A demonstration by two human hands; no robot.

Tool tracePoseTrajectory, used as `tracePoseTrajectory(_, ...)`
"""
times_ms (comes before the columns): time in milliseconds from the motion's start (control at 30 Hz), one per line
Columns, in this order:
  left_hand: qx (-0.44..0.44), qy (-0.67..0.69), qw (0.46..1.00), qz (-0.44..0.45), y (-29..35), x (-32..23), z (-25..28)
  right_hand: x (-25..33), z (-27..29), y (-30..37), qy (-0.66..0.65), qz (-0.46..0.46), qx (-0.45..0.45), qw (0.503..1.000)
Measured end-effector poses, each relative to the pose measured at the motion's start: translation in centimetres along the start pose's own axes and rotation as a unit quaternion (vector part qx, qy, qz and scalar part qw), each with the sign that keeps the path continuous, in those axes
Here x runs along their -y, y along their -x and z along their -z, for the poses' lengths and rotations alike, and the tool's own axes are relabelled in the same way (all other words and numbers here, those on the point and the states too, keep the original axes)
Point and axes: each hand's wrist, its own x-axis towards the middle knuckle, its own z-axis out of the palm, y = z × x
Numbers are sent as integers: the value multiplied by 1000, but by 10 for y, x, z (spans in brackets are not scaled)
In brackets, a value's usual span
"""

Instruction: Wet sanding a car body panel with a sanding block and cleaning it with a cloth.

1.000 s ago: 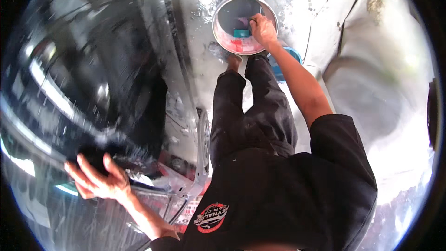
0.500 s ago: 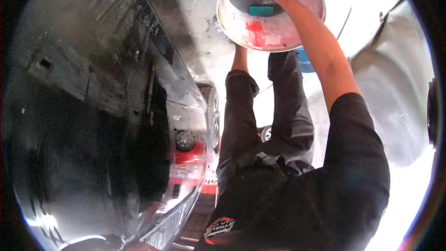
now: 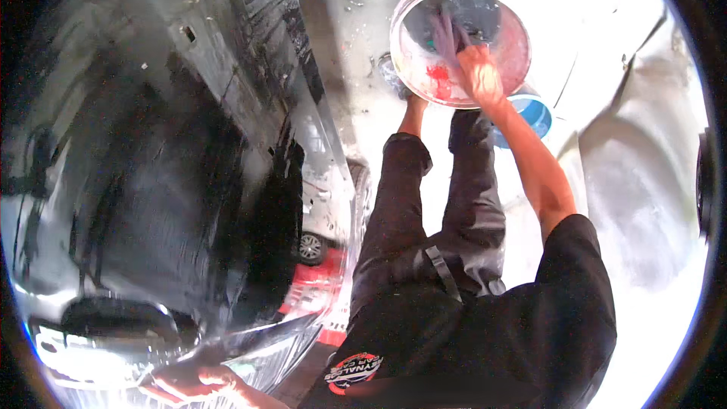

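Note:
A pale round bucket [image 3: 515, 68] with a red patch inside its wall and dark water in it stands in front of my feet. My right hand [image 3: 478, 72] reaches over its near rim, closed on a wet purplish cloth [image 3: 448, 34] that hangs into the water; blur softens the cloth's outline. At the lower left, my left hand [image 3: 201, 385] lies against the front edge of a glossy dark car [image 3: 174, 204], its fingers stretched out. The car's wet surface carries streaks and reflections.
A blue bucket [image 3: 534, 117] is partly behind my right forearm, beside the pale one. The car's panel edge runs close along my left leg. A whitish draped sheet or panel [image 3: 636, 197] rises on the right. The floor [image 3: 356, 38] is wet.
My right hand has drawn back toward me and now grips a cloth. The teal block seen in the bucket is mostly hidden. My left hand has come into view on the car.

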Motion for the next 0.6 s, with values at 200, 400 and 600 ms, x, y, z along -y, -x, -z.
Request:
tracePoseTrajectory(200,-71,-31,997,-3,-35,-33,-3,107,145,29,-157,13,-24,987)
tracePoseTrajectory(400,-65,-14,997,46,-31,-31,12,140,183,26,-117,-2,-44,992)
tracePoseTrajectory(600,-71,121,988,57,-33,-35,11,259,304,14,-244,166,-80,952)
